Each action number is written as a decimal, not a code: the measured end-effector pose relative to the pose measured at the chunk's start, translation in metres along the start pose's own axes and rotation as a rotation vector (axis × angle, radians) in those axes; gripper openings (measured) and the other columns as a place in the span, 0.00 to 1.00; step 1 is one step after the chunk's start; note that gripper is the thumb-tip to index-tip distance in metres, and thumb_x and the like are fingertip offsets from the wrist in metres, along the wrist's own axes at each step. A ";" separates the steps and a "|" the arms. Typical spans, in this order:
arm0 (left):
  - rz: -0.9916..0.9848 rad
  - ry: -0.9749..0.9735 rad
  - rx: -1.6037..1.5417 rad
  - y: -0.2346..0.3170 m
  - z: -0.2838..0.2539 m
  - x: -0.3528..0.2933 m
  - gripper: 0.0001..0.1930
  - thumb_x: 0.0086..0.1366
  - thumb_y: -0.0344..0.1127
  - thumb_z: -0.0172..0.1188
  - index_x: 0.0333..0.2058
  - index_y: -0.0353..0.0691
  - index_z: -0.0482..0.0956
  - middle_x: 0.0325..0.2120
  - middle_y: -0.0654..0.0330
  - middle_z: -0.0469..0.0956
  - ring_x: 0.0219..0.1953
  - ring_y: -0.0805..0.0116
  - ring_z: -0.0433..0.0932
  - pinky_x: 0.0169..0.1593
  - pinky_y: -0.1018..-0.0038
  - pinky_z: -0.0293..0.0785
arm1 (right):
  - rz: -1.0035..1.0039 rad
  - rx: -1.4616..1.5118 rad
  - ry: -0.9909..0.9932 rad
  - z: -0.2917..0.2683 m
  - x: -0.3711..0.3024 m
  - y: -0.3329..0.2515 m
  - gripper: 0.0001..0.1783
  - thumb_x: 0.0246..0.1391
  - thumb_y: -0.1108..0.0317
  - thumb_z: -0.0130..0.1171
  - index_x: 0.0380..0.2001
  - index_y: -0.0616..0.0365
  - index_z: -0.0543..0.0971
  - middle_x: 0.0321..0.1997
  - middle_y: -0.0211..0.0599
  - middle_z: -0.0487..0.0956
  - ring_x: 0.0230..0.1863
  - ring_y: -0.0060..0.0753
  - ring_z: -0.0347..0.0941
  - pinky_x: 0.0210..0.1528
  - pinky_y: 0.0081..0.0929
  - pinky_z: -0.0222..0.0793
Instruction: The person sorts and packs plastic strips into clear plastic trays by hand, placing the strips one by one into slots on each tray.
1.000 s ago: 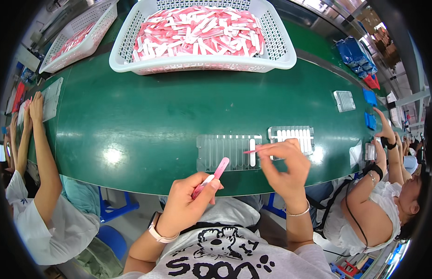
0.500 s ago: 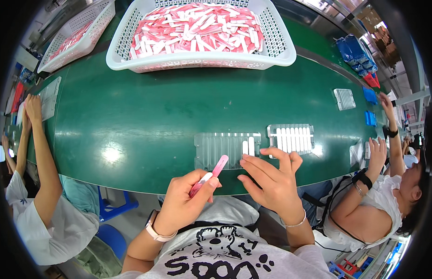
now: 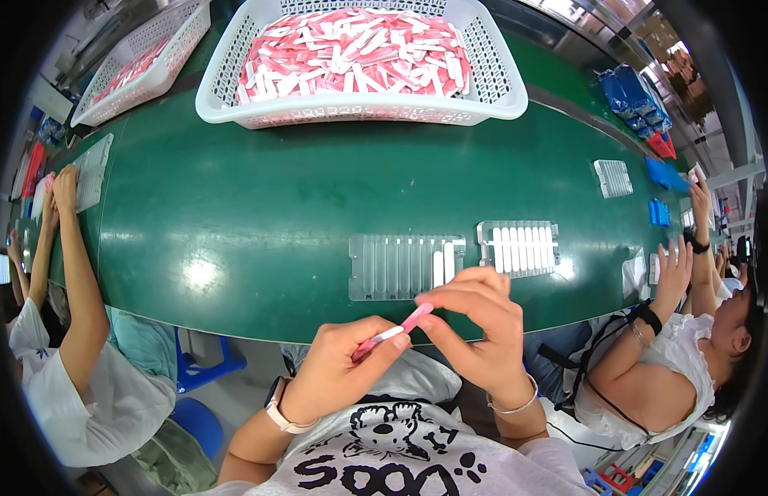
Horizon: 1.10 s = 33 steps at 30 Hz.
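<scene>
My left hand is closed around slim round-ended sticks, a pink one and a white one; how many lie in the palm is hidden. The thumb and forefinger of my right hand pinch the far tip of the pink stick. Just beyond my hands lies a clear grooved plastic tray, with two white sticks in its right-hand grooves. To its right, a second clear tray holds a row of several white sticks.
A white perforated basket heaped with pink and white sticks stands at the far side of the green table. Another basket is at far left. Co-workers' arms reach in from both sides. A small tray lies at right.
My right hand has come from the grooved tray back toward my left hand and now pinches the pink stick's tip. The pink stick has tilted lower, toward the right.
</scene>
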<state>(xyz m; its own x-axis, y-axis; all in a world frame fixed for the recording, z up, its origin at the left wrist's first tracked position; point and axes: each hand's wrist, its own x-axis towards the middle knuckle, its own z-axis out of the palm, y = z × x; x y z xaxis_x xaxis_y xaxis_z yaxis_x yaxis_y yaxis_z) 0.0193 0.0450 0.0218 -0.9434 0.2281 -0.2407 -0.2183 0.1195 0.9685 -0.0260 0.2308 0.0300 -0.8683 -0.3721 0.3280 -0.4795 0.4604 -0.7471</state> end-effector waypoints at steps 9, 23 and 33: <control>-0.152 0.087 -0.282 -0.004 -0.014 -0.002 0.16 0.68 0.39 0.48 0.29 0.32 0.77 0.17 0.70 0.63 0.18 0.84 0.54 0.22 0.82 0.50 | -0.109 -0.258 0.167 0.004 0.007 0.021 0.09 0.39 0.77 0.65 0.26 0.53 0.78 0.34 0.23 0.82 0.35 0.24 0.72 0.39 0.28 0.51; -0.230 0.084 -0.564 -0.006 -0.020 0.005 0.21 0.70 0.45 0.40 0.28 0.34 0.73 0.14 0.69 0.60 0.15 0.82 0.53 0.21 0.82 0.50 | -0.242 -0.762 -0.013 0.022 -0.010 -0.001 0.11 0.43 0.64 0.63 0.32 0.52 0.80 0.41 0.24 0.79 0.47 0.29 0.67 0.43 0.41 0.45; -0.226 0.153 -0.590 -0.008 -0.018 0.005 0.14 0.68 0.38 0.45 0.28 0.35 0.72 0.15 0.68 0.63 0.16 0.83 0.55 0.21 0.83 0.52 | -0.092 -0.749 -0.089 -0.008 -0.002 0.003 0.16 0.43 0.56 0.64 0.37 0.46 0.80 0.54 0.23 0.72 0.58 0.36 0.59 0.53 0.52 0.42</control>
<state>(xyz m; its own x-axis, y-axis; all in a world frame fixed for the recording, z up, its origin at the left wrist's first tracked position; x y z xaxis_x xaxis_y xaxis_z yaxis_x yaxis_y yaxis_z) 0.0119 0.0273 0.0140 -0.8734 0.1140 -0.4735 -0.4752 -0.4121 0.7774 -0.0267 0.2398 0.0313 -0.8224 -0.4847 0.2980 -0.5353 0.8366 -0.1165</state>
